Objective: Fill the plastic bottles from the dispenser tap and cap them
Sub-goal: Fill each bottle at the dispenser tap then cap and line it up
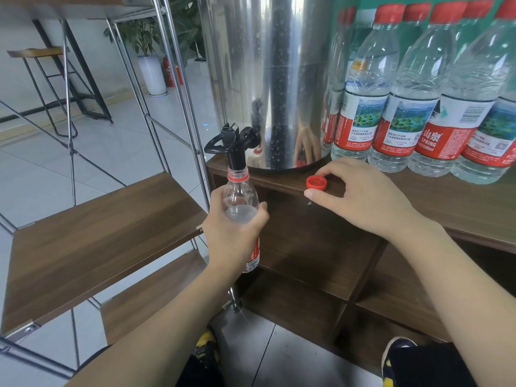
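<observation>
My left hand grips a clear plastic bottle by its body and holds it upright under the black tap of the steel dispenser. The bottle's open neck sits around the tap's spout, and water reaches about shoulder height. A red cap lies open side up on the wooden cabinet top. My right hand pinches this cap between fingertips and thumb.
Several capped bottles with red labels stand in a row on the cabinet top right of the dispenser. Wooden shelves on a metal frame stand to the left. Open cabinet compartments lie below. A stool and a potted plant are far left.
</observation>
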Demonstrator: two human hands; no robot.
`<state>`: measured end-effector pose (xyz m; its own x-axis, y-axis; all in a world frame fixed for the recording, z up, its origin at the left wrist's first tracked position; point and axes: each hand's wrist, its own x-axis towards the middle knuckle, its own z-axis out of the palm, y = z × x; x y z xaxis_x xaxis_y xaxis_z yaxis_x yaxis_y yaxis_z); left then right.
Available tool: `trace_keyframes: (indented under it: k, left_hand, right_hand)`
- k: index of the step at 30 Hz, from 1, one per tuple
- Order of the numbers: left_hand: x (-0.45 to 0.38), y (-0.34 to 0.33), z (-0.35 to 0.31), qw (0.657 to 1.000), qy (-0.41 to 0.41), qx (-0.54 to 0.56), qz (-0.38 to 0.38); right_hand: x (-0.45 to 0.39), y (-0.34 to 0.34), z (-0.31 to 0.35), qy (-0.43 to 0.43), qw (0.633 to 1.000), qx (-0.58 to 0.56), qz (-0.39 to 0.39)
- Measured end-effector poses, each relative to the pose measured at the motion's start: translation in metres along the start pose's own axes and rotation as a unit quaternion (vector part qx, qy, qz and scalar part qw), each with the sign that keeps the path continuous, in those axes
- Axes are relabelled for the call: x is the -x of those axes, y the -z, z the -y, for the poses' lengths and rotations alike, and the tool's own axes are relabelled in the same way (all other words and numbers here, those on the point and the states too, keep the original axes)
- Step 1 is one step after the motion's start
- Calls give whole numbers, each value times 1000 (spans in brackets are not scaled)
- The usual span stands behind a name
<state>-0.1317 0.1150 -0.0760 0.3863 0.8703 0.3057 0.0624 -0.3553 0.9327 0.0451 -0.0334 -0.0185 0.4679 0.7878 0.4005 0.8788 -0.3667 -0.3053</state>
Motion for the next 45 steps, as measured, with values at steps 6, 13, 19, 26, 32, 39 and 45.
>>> trace_keyframes:
  k: [6, 13, 19, 26, 32, 39, 45]
  left_hand:
    - [0, 0, 0, 1000, 2, 4, 2]
    - [-1, 0, 1, 1000, 2, 13, 5]
    - [-1, 0, 2, 1000, -2, 7, 3]
    - [-1, -1, 5, 1000, -4, 3, 4]
    - [-1, -1, 5, 1000, -3, 6, 3]
    - [-1, -1, 5, 1000, -1, 4, 2]
    - [0, -1, 4, 1000, 2, 5, 5]
  right_hand:
    - [-1, 0, -1, -4, 1000, 3, 1]
    - [-1, -1, -1, -3, 1000, 8, -1]
    - [-1, -1, 0, -5, 1000, 10, 0]
    - [0, 0, 0, -2, 1000, 8, 1]
    - [0, -1, 0, -1, 1000, 5, -1]
    - [-1, -1, -1, -2, 1000, 6, -2]
    - [-1, -1, -1, -3, 1000, 5, -1]
